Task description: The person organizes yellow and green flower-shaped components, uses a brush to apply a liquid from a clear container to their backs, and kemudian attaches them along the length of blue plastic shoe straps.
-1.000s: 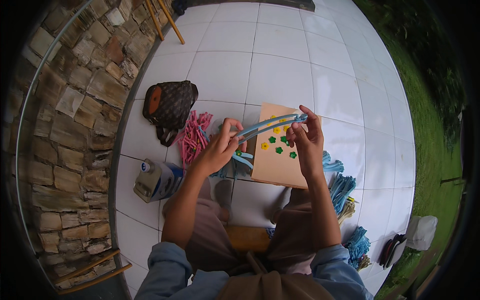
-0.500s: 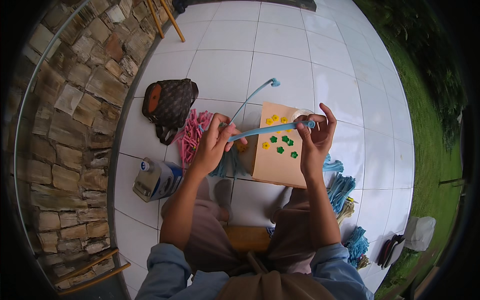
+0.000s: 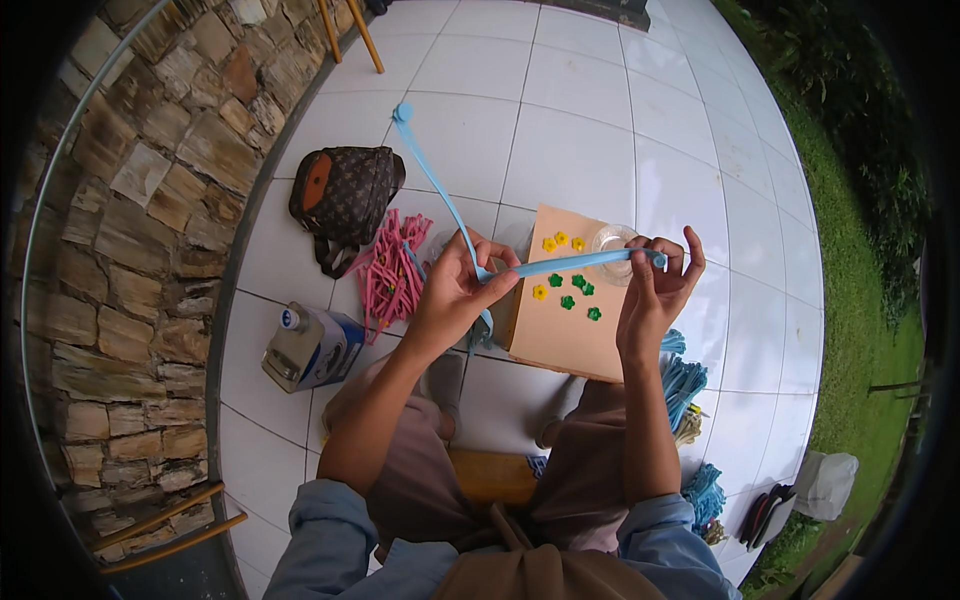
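Open tiles far ahead, clutter close around my hands

I see bare white floor tiles [image 3: 560,150] far and right; on the left a brown bag [image 3: 345,200], pink sticks [image 3: 392,280] and a blue-white jug [image 3: 310,345] crowd the way, the tan board [image 3: 560,320] with a clear cup [image 3: 612,245] lies under my hands, and blue bundles [image 3: 685,385] block the near right.

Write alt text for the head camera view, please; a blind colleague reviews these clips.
A seated person's left hand and right hand stretch a light blue strip above a tan board dotted with small yellow and green flowers. On the white tiled floor lie pink strips, a brown bag and more blue strips.
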The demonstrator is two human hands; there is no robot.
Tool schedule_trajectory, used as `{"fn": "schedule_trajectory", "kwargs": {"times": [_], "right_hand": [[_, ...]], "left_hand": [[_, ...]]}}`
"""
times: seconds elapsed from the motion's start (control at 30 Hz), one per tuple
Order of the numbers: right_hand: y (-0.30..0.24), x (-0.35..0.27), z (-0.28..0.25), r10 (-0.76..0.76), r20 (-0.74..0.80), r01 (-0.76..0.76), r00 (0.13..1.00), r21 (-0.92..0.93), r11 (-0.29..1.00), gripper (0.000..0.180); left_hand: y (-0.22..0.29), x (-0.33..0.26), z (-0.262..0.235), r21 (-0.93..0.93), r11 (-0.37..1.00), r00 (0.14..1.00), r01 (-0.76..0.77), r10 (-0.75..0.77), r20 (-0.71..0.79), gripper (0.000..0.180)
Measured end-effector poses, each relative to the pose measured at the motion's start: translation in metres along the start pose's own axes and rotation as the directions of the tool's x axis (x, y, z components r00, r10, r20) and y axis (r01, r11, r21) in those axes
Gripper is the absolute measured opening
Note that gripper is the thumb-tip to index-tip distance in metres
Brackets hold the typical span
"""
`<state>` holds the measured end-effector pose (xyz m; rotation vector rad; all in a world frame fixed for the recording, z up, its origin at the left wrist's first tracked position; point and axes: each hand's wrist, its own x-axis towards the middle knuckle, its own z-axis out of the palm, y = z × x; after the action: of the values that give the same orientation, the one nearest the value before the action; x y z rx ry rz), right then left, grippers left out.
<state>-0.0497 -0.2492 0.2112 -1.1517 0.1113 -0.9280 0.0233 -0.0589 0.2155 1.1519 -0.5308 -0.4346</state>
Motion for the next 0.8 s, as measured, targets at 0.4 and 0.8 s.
{"fn": "schedule_trajectory", "kwargs": {"times": [0.4,0.8], "right_hand": [[0.074,-0.013,-0.051,0.342,0.334,-0.013,0.878,-0.697,0.717,0.040],[0.130,-0.050,-0.064,0.456,0.538,0.297,0.709,-0.814,0.500,0.060]], "left_hand": [[-0.021,0.007,-0.040,-0.012,0.974,0.928,0.226,-0.219,-0.301,0.024],[-0.040,0.014,-0.018,-0.114,0.973,0.913,0.203,-0.230,-0.338,0.026]]}}
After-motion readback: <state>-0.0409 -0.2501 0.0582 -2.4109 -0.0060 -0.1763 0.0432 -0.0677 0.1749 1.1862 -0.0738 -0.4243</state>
